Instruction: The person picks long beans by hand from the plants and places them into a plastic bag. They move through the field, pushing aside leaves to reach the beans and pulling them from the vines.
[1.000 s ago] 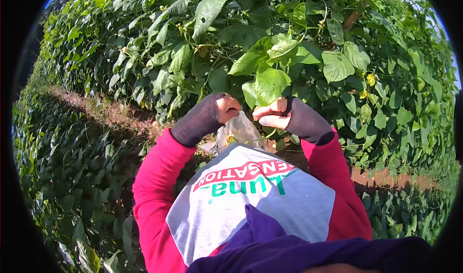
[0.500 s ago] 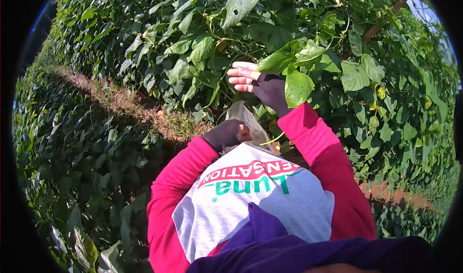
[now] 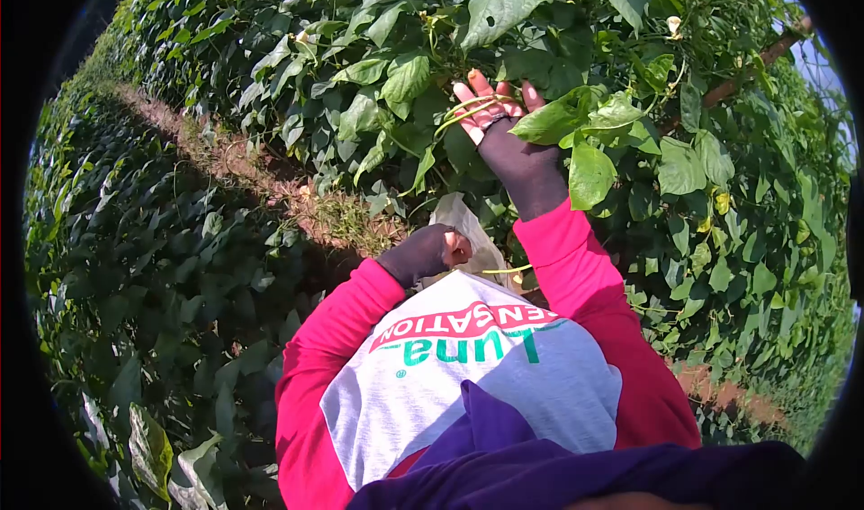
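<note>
My right hand (image 3: pixel 513 132), in a dark fingerless glove, reaches up into the foliage with its fingers spread. Thin green pods or stems (image 3: pixel 468 109) lie across its fingers. My left hand (image 3: pixel 436 251), also in a dark glove, is closed at the rim of a pale translucent bag (image 3: pixel 470 225) in front of my chest. A thin green pod (image 3: pixel 506 270) shows at the bag's opening. Large green leaves (image 3: pixel 591 175) hang beside my right wrist.
Dense climbing vines (image 3: pixel 360 69) rise in front of me. A brown slanting pole (image 3: pixel 765 58) stands at the upper right. Low leafy plants (image 3: pixel 180 285) grow on the left, beyond a strip of bare soil (image 3: pixel 261 181).
My right hand has moved up and its fingers have spread among the thin green pods or stems. The view has shifted slightly. My left hand stays at the bag.
</note>
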`<state>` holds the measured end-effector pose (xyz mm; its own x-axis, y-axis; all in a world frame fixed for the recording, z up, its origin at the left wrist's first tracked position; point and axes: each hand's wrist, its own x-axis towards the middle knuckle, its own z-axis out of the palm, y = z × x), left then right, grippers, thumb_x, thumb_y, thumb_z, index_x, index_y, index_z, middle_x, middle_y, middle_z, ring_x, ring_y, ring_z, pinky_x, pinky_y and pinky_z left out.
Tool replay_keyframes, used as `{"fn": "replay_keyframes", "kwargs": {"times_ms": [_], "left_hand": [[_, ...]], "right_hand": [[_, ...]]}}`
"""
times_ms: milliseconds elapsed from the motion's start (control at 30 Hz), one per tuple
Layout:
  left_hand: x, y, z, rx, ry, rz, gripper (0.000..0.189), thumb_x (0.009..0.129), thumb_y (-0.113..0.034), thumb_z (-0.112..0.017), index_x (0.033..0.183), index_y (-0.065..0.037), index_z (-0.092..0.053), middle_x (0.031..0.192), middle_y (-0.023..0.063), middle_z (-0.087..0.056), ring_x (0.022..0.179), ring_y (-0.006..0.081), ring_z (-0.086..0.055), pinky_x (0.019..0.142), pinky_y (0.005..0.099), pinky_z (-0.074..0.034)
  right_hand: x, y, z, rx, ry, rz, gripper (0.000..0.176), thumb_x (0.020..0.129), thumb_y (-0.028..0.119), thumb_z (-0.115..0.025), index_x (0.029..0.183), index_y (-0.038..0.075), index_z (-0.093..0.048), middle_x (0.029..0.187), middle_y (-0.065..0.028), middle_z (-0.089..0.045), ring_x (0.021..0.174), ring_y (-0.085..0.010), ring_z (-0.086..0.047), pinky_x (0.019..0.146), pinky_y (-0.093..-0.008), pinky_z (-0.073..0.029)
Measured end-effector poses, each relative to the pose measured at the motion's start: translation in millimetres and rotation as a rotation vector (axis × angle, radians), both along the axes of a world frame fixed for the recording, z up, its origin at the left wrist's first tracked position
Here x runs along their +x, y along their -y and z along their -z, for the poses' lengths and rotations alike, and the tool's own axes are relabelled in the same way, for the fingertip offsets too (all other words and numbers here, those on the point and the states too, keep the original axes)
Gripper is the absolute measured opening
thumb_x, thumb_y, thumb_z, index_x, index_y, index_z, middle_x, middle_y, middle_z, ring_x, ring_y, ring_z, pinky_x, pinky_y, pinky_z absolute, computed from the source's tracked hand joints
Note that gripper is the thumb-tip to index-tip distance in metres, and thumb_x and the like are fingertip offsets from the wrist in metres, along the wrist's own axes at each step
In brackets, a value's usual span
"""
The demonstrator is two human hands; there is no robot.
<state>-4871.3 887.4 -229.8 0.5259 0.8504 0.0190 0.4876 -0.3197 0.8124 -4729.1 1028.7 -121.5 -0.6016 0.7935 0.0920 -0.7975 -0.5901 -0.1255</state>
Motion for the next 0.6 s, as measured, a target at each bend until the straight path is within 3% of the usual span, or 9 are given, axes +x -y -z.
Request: {"fn": "replay_keyframes", "kwargs": {"times_ms": [67, 133, 233, 333, 400, 467, 567, 600], "left_hand": [[3.2, 0.4, -10.7, 0.005, -0.126, 0.015, 0.018, 0.077, -0.014, -0.063, 0.089, -0.002, -0.068, 0.083, 0.0173, -0.066, 0.077, 0.0321, -0.066, 0.067, 0.039, -0.052], [5.4, 1.0, -9.0, -0.018, -0.091, 0.019, 0.015, 0.084, -0.013, -0.063, 0.095, -0.005, -0.068, 0.086, 0.0141, -0.068, 0.08, 0.0293, -0.066, 0.072, 0.0374, -0.051], [13.0, -4.6, 5.1, 0.15, 0.034, -0.007, 0.016, 0.079, -0.014, -0.065, 0.089, -0.002, -0.068, 0.082, 0.0154, -0.068, 0.077, 0.0323, -0.065, 0.067, 0.0388, -0.051], [16.9, -6.5, -19.4, -0.006, -0.039, -0.043, 0.016, 0.08, -0.014, -0.064, 0.091, -0.002, -0.067, 0.079, 0.0158, -0.066, 0.075, 0.0305, -0.065, 0.067, 0.0368, -0.051], [16.4, -8.6, -35.8, -0.063, 0.014, -0.051, 0.015, 0.082, -0.012, -0.064, 0.093, -0.003, -0.066, 0.083, 0.0153, -0.065, 0.075, 0.0289, -0.064, 0.067, 0.0362, -0.05], [14.7, -13.1, -38.2, -0.124, 0.069, -0.064, 0.014, 0.083, -0.011, -0.064, 0.096, -0.003, -0.066, 0.087, 0.0147, -0.065, 0.075, 0.0273, -0.064, 0.067, 0.0356, -0.05], [9.1, -18.6, -32.4, 0.163, 0.404, -0.026, 0.032, 0.085, 0.001, -0.062, 0.117, -0.003, -0.059, 0.11, 0.0093, -0.06, 0.084, 0.0192, -0.062, 0.073, 0.03, -0.05], [9.6, -17.7, -32.1, 0.16, 0.404, -0.017, 0.032, 0.085, 0.001, -0.062, 0.117, -0.003, -0.059, 0.11, 0.0093, -0.06, 0.084, 0.0192, -0.062, 0.073, 0.03, -0.05]], "right_hand": [[11.9, 19.3, -13.9, -0.04, 0.051, 0.049, 0.037, 0.093, 0.035, -0.053, 0.109, 0.002, -0.06, 0.134, -0.0198, -0.052, 0.131, -0.0376, -0.041, 0.111, -0.055, -0.027], [29.4, 31.9, -23.1, -0.006, -0.029, 0.03, 0.053, 0.094, 0.035, -0.052, 0.126, -0.008, -0.05, 0.133, -0.0219, -0.052, 0.129, -0.035, -0.045, 0.112, -0.0496, -0.031], [49.3, 37.9, -22.2, -0.007, -0.198, -0.003, 0.061, 0.095, 0.034, -0.053, 0.134, -0.009, -0.039, 0.135, -0.0254, -0.048, 0.129, -0.0363, -0.044, 0.111, -0.0474, -0.034], [57.5, 52.1, -25.8, -0.045, -0.223, -0.025, 0.058, 0.095, 0.034, -0.052, 0.134, -0.008, -0.041, 0.137, -0.0249, -0.046, 0.128, -0.036, -0.045, 0.11, -0.046, -0.036], [65.3, 57.2, -19.8, -0.089, -0.285, -0.145, 0.054, 0.097, 0.04, -0.044, 0.127, -0.004, -0.051, 0.134, -0.0235, -0.05, 0.127, -0.0382, -0.045, 0.109, -0.0529, -0.035], [60.7, 68.9, -16.3, 0.182, -0.175, -0.046, 0.057, 0.097, 0.046, -0.04, 0.128, -0.001, -0.052, 0.135, -0.022, -0.05, 0.128, -0.039, -0.044, 0.11, -0.0562, -0.03], [58.2, 83.2, -24.3, 0.11, -0.125, -0.024, 0.06, 0.097, 0.05, -0.038, 0.131, 0.002, -0.051, 0.136, -0.0196, -0.05, 0.131, -0.0383, -0.042, 0.112, -0.0574, -0.023], [57.6, 87.9, -26.9, 0.055, -0.098, -0.027, 0.061, 0.096, 0.05, -0.039, 0.133, 0.003, -0.05, 0.138, -0.0187, -0.049, 0.131, -0.0376, -0.042, 0.114, -0.057, -0.02]]}}
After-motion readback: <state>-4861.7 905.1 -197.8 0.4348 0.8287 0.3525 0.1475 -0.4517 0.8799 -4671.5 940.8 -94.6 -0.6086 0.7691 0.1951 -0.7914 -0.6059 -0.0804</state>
